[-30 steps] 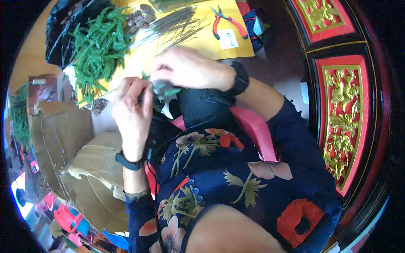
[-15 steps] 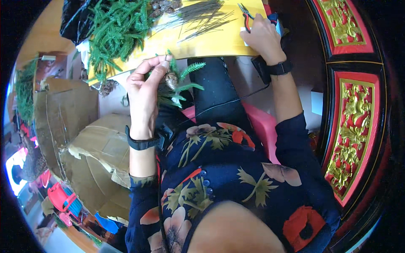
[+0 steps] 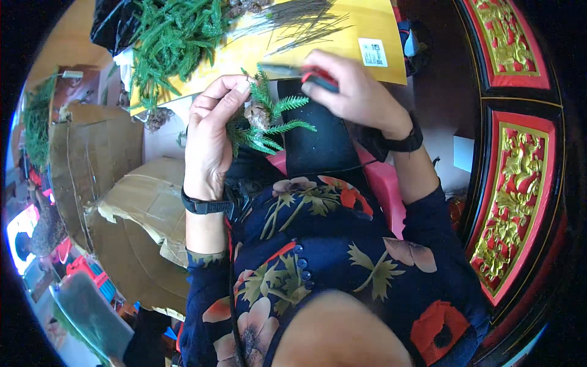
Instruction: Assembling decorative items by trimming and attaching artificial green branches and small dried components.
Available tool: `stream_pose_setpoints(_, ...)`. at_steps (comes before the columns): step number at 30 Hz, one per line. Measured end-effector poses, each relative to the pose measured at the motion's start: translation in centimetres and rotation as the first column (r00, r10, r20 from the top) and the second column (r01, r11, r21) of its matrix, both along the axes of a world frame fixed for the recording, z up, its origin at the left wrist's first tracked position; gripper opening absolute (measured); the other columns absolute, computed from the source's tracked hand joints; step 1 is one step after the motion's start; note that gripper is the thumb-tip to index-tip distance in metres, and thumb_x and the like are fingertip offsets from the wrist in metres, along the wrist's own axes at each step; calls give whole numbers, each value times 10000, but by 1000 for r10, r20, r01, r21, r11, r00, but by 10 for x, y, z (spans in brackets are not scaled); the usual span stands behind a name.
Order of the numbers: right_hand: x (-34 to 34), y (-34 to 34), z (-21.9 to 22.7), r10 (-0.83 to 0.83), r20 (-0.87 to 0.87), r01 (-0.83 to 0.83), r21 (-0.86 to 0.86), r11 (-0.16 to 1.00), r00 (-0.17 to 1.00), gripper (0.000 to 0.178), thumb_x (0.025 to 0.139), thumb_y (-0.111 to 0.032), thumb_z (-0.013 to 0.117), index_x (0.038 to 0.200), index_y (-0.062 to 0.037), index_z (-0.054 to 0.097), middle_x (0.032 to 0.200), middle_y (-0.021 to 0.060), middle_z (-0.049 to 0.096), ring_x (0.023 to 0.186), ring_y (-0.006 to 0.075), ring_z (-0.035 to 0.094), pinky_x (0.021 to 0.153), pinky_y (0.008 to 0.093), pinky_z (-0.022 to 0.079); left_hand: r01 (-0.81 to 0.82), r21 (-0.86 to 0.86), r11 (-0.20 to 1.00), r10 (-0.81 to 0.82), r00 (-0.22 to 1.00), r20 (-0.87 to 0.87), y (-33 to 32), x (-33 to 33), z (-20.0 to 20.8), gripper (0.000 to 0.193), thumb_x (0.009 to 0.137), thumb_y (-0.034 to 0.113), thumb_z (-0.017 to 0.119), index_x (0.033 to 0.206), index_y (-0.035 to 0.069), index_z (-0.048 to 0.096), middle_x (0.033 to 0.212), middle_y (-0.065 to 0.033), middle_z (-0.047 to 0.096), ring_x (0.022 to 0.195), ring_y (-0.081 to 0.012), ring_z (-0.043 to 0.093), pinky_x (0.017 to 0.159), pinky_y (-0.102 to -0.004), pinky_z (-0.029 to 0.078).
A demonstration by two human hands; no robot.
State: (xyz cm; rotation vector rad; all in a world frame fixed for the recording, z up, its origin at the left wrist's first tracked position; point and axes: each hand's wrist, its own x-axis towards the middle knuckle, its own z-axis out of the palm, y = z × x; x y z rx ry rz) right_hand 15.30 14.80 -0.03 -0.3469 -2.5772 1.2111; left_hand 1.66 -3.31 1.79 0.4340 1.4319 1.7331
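Currently, through the head view, I have both hands working around the front edge of the yellow board (image 3: pixel 244 58). The left hand (image 3: pixel 211 116) pinches the top of a green sprig (image 3: pixel 288 106) between thumb and bent forefinger; a brown cone (image 3: pixel 258 116) sits among its fronds, which fan rightward over the lap. The right hand (image 3: pixel 361 92) is curled firmly around the red-and-black handles of the pliers (image 3: pixel 321 81).

What I watch most is the crossing: the pliers' long axis runs nearly sideways, jaws pointing left, while the sprig's runs from the board's front edge toward the body. Their blurred tips reach the sprig's upper end, beside the left fingertips; I cannot tell whether they touch, or how wide they gape. The left hand is nearer the sprig. Behind, toward the far edge, dark wires (image 3: pixel 302 24) lie right of heaped greenery (image 3: pixel 177 43).
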Motion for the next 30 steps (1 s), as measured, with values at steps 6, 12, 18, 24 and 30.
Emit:
stream_pose_setpoints(6, -8, -2, -4, 220, -67, -217, 45, 975, 973, 270, 754, -54, 608, 1007, -18, 518, 879, 149, 570, 854, 307, 564, 763, 347, 439, 92, 83, 992, -95, 995, 32, -4, 1, 8, 115, 864, 103, 561, 900, 14, 623, 844, -12, 637, 774, -61, 551, 736, -204, 413)
stream_pose_setpoints(12, -12, -1, 4, 310, -91, -307, 42, 951, 946, 234, 755, -50, 603, 974, -19, 525, 836, 156, 566, 813, 325, 563, 737, 356, 445, 102, 83, 991, -107, 993, 53, -4, 3, 7, 104, 862, 98, 561, 878, 14, 620, 821, -10, 630, 730, -58, 539, 696, -197, 411)
stream_pose_setpoints(18, -14, -1, 12, 275, -26, -272, 69, 960, 961, 179, 749, -66, 620, 908, -37, 543, 737, 162, 572, 726, 352, 566, 662, 377, 455, 94, -70, 993, -97, 995, -34, -3, 0, 12, 91, 857, 88, 569, 843, 16, 624, 793, -3, 626, 659, -46, 518, 632, -181, 409)
stream_pose_setpoints(24, -13, -7, 6, 87, -43, -71, 284, 956, 995, 162, 754, -92, 632, 885, -36, 556, 734, 176, 584, 719, 363, 573, 628, 389, 455, -5, -141, 990, -35, 959, -280, 1, 2, -2, 101, 850, 79, 586, 899, 10, 640, 766, 7, 620, 644, -39, 510, 608, -179, 406)
stream_pose_setpoints(30, -15, -7, 7, 40, -106, -16, 218, 976, 994, 173, 783, -153, 632, 877, -26, 563, 750, 191, 587, 729, 368, 581, 626, 405, 456, -119, -90, 989, 97, 971, -219, 3, 5, -9, 121, 838, 67, 601, 929, 17, 663, 748, 21, 605, 646, -35, 502, 611, -177, 398)
